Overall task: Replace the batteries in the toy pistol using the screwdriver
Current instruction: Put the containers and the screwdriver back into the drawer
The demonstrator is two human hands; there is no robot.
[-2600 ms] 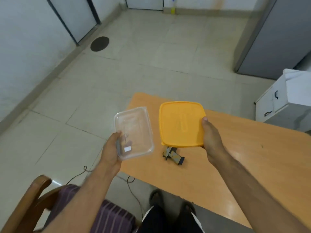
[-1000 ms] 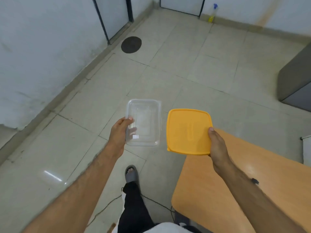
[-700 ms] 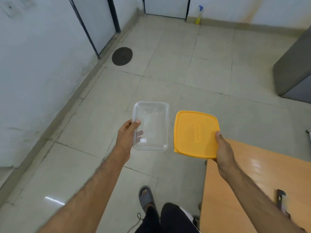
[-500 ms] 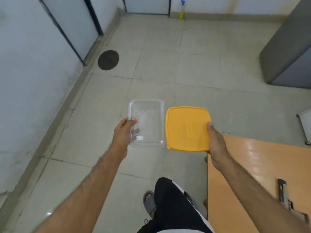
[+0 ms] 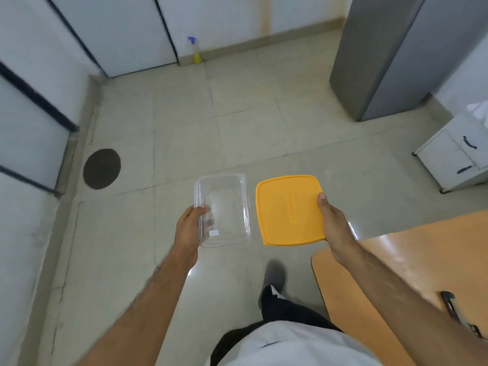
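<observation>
My left hand [image 5: 188, 225] grips the near left edge of a clear plastic container [image 5: 224, 207], held out over the floor. My right hand [image 5: 333, 223] grips the right edge of a yellow square lid [image 5: 289, 210], thumb on top. The toy pistol [image 5: 458, 314], dark and partly hidden behind my right forearm, lies on the wooden table [image 5: 396, 262] at the lower right. No screwdriver or batteries show.
I stand beside the table's left corner on a tiled floor. A grey cabinet [image 5: 390, 54] stands at the far right, a white drawer unit [image 5: 454, 154] beside it. A spray bottle [image 5: 195, 50] sits by the far wall; a dark round floor cover [image 5: 102, 169] lies left.
I have stood up and stepped away from the table; the view swung over the floor. Both hands kept their hold on the container and lid. The pistol stays on the table.
</observation>
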